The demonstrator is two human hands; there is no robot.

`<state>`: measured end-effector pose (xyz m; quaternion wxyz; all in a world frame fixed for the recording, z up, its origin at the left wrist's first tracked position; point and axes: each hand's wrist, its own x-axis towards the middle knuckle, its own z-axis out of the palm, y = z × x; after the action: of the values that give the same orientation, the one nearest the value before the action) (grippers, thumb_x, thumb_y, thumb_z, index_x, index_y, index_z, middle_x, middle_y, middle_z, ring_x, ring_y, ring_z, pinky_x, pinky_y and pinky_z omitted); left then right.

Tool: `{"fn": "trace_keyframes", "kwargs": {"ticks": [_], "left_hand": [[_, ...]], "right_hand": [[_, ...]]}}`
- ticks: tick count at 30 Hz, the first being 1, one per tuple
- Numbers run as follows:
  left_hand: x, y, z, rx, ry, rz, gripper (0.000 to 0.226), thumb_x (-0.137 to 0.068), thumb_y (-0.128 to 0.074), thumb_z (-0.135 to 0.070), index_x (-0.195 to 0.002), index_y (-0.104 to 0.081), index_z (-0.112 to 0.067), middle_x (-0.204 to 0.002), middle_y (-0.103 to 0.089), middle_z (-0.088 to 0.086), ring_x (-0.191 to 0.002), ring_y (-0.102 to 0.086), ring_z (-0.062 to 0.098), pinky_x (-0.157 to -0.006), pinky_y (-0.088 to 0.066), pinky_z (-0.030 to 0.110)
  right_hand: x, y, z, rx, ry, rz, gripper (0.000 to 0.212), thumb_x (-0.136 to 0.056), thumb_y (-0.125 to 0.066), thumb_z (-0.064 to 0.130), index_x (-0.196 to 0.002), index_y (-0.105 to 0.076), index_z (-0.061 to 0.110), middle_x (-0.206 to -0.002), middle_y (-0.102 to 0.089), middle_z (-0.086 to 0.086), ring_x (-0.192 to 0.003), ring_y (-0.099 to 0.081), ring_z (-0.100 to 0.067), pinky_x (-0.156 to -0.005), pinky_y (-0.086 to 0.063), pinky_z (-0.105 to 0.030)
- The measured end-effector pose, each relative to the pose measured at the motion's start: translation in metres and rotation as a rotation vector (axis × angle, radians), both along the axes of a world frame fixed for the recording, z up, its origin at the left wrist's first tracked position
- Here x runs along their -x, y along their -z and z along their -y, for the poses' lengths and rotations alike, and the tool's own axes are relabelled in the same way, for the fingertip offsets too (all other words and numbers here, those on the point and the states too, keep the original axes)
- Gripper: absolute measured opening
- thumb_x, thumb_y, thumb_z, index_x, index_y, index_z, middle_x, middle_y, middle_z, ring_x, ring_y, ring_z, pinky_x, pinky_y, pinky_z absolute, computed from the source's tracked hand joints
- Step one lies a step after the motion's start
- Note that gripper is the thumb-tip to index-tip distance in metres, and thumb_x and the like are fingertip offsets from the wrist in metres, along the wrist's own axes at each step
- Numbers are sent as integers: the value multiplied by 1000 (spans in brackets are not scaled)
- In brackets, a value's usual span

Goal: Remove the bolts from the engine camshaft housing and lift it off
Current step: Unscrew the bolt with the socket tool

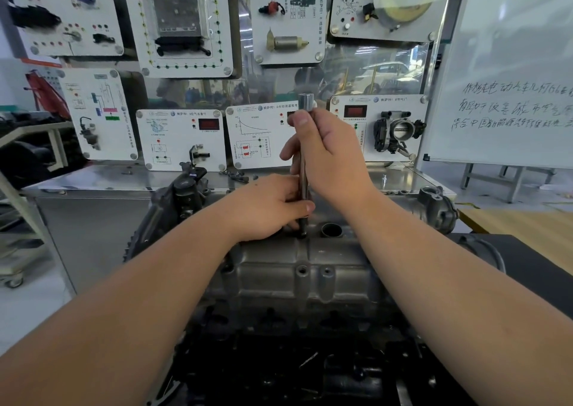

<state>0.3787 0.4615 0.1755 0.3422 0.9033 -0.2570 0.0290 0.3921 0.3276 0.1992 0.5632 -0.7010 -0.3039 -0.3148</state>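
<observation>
Camshaft housing [297, 269], nearest, at centre. Right hand [328, 154], at 12 o'clock, grips an upright socket driver [303, 185] to spin it; left hand [269, 207] pinches its lower shaft, steadying the tip on a bolt [302, 235]. Round bore [331, 229] at 3 o'clock; training panels [181, 139] behind obstruct nothing.

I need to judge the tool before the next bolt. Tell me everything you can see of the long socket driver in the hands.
The socket driver is a slim, bright metal rod standing nearly upright over the camshaft housing. Its top end is a shiny cylindrical socket-like head above the right hand, which grips the upper shaft. The left hand pinches the lower shaft, thumb across it. The dark lower tip meets the housing's top beside a round open bore; the bolt itself cannot be made out.
</observation>
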Motion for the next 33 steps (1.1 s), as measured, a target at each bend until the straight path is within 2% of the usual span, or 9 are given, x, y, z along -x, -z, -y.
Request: {"fn": "trace_keyframes", "kwargs": {"ticks": [3, 6, 11, 15, 18, 21, 25, 29, 33], "left_hand": [[0, 0, 1, 5, -23, 14, 17, -99, -63, -32, -108, -64, -18, -95, -75, -3, -77, -75, 7, -79, -57, 31], [1, 1, 2, 4, -55, 33, 25, -97, -65, -37, -103, -64, -13, -81, -71, -5, -74, -75, 9, -79, -55, 37], [3, 0, 2, -13, -44, 28, 12, -102, -58, -33, -102, -65, -24, -96, -74, -9, -76, -74, 1, -75, -53, 28], [3, 0, 1, 3, -41, 12, 15, -100, -61, -29, -105, -66, -16, -97, -75, -2, -76, -75, 6, -89, -57, 39], [1, 1, 2, 18, -59, 30, 19, -97, -65, -33, -103, -66, -15, -89, -76, -3, -73, -75, 9, -89, -57, 40], [0, 2, 2, 1, -69, 51, 20, -95, -68, -38, -95, -65, -18, -72, -71, -15, -69, -74, 7, -74, -52, 34], [0, 3, 1, 47, -56, 49, 17, -97, -66, -33, -95, -67, -16, -79, -74, -9, -72, -75, 8, -71, -55, 33], [1, 1, 0, 84, -19, 3, 5, -100, -61, -19, -99, -66, -19, -94, -76, -1, -74, -74, 5, -55, -49, 9], [1, 1, 1, 76, -45, 11, 8, -98, -65, -21, -101, -65, -14, -84, -73, -1, -72, -75, 8, -52, -46, 10]], "right_hand": [[-1, 1, 0, -14, 16, 9, 14, -97, -55, 40, -97, -57, 26, -72, -71, -1, -53, -63, -8, -54, -48, -30], [-3, 1, 2, -16, 101, 30, 25, -93, -63, 41, -94, -60, 16, -78, -71, -7, -62, -65, -21, -60, -55, -39], [0, 0, 3, 24, 87, 36, 26, -103, -50, 34, -81, -60, 24, -64, -68, 11, -50, -59, -4, -52, -44, -18], [2, 0, 1, 28, 58, 14, 32, -100, -43, 39, -88, -63, 17, -63, -68, 10, -50, -60, -9, -52, -46, -23], [1, 1, 1, -2, 84, 27, 31, -98, -55, 42, -90, -64, 13, -70, -70, -2, -60, -66, -16, -57, -51, -33], [-1, 1, 3, -30, 115, 47, 31, -94, -66, 37, -90, -63, 6, -79, -68, -16, -67, -66, -22, -61, -54, -34], [0, 0, 4, -12, 95, 28, 25, -99, -59, 32, -80, -65, 16, -69, -69, 4, -53, -60, -3, -53, -44, -14], [3, -1, 2, 22, 66, 12, 24, -103, -48, 30, -84, -61, 28, -67, -67, 12, -54, -62, -7, -54, -46, -19], [3, -1, 1, 12, 65, 14, 23, -99, -50, 39, -89, -63, 23, -71, -69, 5, -55, -64, -12, -55, -50, -27]]}}
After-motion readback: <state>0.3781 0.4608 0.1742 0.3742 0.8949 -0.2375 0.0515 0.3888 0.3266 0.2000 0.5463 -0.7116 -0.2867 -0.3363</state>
